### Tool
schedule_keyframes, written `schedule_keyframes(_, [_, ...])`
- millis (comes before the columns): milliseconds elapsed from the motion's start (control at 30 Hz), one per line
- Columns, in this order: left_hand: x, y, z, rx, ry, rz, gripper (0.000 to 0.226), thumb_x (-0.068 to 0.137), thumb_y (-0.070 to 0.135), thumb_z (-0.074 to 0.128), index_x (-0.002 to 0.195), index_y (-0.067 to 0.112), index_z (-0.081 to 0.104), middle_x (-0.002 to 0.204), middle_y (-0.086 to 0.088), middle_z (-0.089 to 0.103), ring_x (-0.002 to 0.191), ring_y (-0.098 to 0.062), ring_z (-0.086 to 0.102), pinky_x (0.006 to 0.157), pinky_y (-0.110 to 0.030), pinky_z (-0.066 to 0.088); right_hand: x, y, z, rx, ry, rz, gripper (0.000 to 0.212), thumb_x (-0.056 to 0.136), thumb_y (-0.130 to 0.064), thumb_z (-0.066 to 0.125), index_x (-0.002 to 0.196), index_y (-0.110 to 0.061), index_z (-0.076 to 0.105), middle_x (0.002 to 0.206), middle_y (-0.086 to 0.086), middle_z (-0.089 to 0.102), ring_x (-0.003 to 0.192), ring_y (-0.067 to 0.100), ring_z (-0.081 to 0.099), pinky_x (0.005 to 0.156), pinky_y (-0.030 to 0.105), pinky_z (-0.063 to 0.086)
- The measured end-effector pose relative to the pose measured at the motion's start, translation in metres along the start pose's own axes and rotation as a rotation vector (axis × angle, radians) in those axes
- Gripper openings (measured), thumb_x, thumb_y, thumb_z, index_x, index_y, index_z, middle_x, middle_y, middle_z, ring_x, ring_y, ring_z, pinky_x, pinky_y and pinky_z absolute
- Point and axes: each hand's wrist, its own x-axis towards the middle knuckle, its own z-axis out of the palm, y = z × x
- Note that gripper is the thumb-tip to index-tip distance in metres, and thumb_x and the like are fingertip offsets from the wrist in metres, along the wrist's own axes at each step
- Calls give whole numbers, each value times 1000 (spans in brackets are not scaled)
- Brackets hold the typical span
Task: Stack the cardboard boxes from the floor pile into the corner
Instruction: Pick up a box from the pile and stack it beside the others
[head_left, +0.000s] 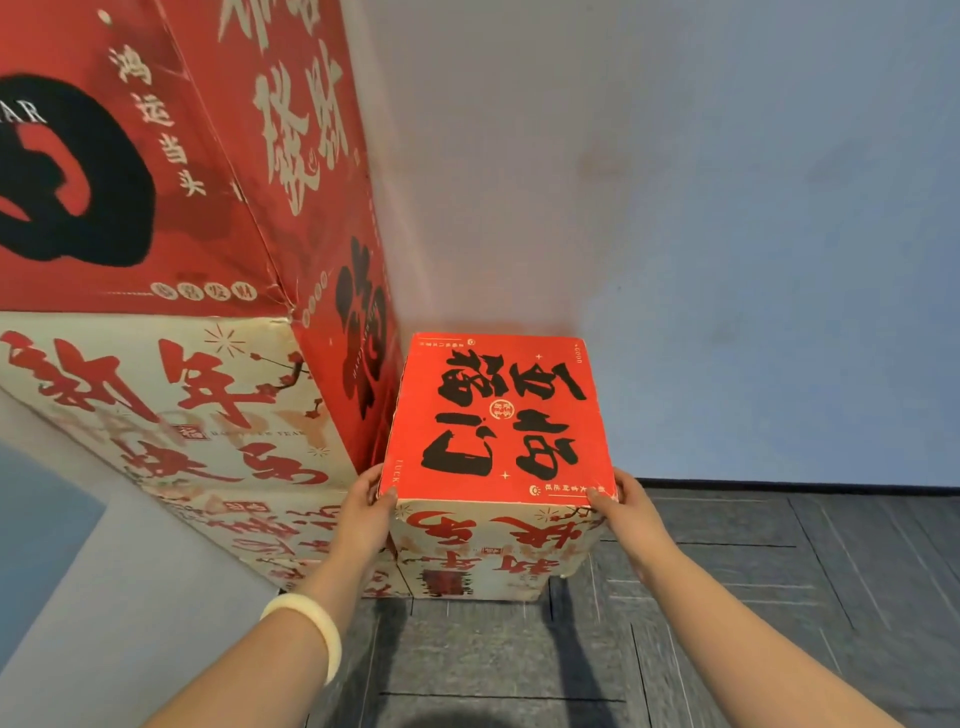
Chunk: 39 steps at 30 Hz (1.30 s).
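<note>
A pale blue-grey wall (675, 208) fills the upper right and meets a dark grey carpet-tile floor (779, 597) along a black skirting line; the room's corner runs down behind the boxes at the left. A tall stack of boxes (182, 260) stands in that corner, red on its upper faces and cream with red characters lower down; it rises well above the camera's eye.

Just beside the stack's right side, with its far edge against the wall, sits the smaller cardboard box (498, 415); it is upright with its red lid facing up. Its top looks close to square, so its long axis cannot be told. Its bold black characters read upside down from here, with their tops towards the person. Its near face is cream with red brush characters, and its corners are a little worn; it seems to rest on another cream-and-red box (457, 582) on the floor.

The left hand (371, 506) grasps the near left corner, thumb on the lid and fingers down the side; the right hand (623, 506) grasps the near right corner likewise. A pale bangle (311, 631) circles the left wrist.
</note>
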Motion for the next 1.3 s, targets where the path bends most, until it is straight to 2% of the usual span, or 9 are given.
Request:
schedule_keyframes(233, [12,-37,-4,-5,-23,33,34,95,18,50,125,35,49,126,-3,58,115,-21,56,99,-42,45,11,31,7,28,-41,-66,44,90,-18,59,132,-17,45,118,3,62,98,10,61,73,24,48])
schedule_keyframes(367, [13,-50,-6,81,-12,152,45,95,27,49,139,26,39,140,1,45,128,-18,42,107,-38,35,18,45,6,64,-24,-127,49,88,-48,55,130,-24,48,119,-5,61,104,7,58,89,32,45])
schedule_keyframes(467, [11,-69,-4,113,-26,207,53,92,38,50,142,26,36,134,9,44,131,-18,38,106,-36,31,32,64,3,173,3,-171,69,83,-75,30,127,-27,53,126,-6,59,118,12,53,102,39,39])
schedule_keyframes(567, [21,-105,0,156,-44,238,64,85,43,60,142,27,36,138,7,43,133,-19,37,108,-38,30,55,98,5,218,35,-120,61,94,-59,19,126,-21,53,127,-1,55,123,20,46,111,46,31])
schedule_keyframes(700, [48,-160,3,219,-30,260,83,73,42,74,142,16,35,140,-3,47,128,-22,44,108,-38,35,81,151,19,93,33,-71,29,101,-40,29,104,-27,55,115,1,57,109,19,49,101,44,37])
schedule_keyframes(800, [58,-194,2,317,7,267,80,78,27,73,143,9,31,144,-6,42,131,-22,42,109,-34,32,95,194,25,-34,30,-42,30,96,-8,39,121,-15,55,125,6,59,97,26,56,96,54,42])
schedule_keyframes(867, [61,-208,0,379,12,233,77,81,21,71,144,7,29,144,-7,42,132,-22,41,109,-34,31,93,211,23,-147,-17,-11,44,92,1,42,134,-11,46,133,4,53,108,32,56,98,53,41])
schedule_keyframes(1067, [75,-217,0,440,5,163,65,85,6,64,142,6,33,139,-8,48,128,-21,46,107,-31,35,88,222,23,-310,-102,-16,82,78,-9,73,146,-10,27,145,10,40,130,28,42,105,38,36])
schedule_keyframes(1300, [87,-240,3,384,33,155,54,85,-4,59,135,3,42,133,-11,53,125,-22,49,103,-30,38,94,230,47,-398,16,-135,63,80,-14,72,135,-12,41,131,9,55,121,28,51,99,39,41])
